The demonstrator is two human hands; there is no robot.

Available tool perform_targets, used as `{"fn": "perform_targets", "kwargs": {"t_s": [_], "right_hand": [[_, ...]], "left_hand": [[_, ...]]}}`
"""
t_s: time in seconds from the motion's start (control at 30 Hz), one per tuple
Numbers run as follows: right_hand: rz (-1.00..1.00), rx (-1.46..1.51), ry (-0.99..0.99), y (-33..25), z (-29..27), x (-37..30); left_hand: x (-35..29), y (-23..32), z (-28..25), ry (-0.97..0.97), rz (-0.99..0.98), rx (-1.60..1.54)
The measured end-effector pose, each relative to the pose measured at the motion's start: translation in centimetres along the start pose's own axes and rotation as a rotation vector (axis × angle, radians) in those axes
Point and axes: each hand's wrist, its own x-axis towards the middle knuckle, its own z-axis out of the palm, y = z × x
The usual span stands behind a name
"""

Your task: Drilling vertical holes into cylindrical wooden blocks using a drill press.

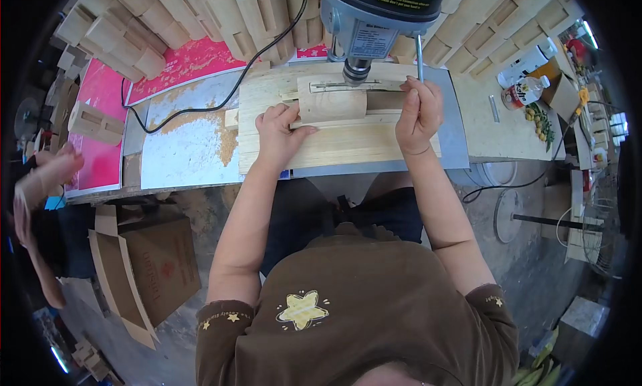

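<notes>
A drill press stands at the far side of the bench, its chuck just above a pale rounded wooden block. The block lies in a wooden jig made of boards and strips. My left hand grips the block's left end, fingers at its far side and thumb stretched along the near strip. My right hand is closed around the lower end of the drill press's metal lever. The drill bit's tip is too small to make out.
Stacked wooden blocks line the bench's back, and one block stands at the left. A black cable crosses the bench. Sawdust lies on a white sheet. A co-worker's hand holds a block. A bottle stands right.
</notes>
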Motion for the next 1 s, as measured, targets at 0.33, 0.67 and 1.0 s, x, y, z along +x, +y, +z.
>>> {"fn": "perform_targets", "kwargs": {"t_s": [0.33,0.67,1.0], "right_hand": [[-0.063,-0.209,-0.130,-4.4,-3.7,11.3],[0.193,-0.134,-0.432,-4.1,-2.9,21.3],[0.154,0.047,-0.111,-4.5,-3.8,5.5]], "left_hand": [[-0.4,0.2,-0.2,0.052,0.034,0.116],[0.3,3.5,2.9,0.041,0.095,0.107],[1.7,2.7,2.3,0.078,0.146,0.113]]}}
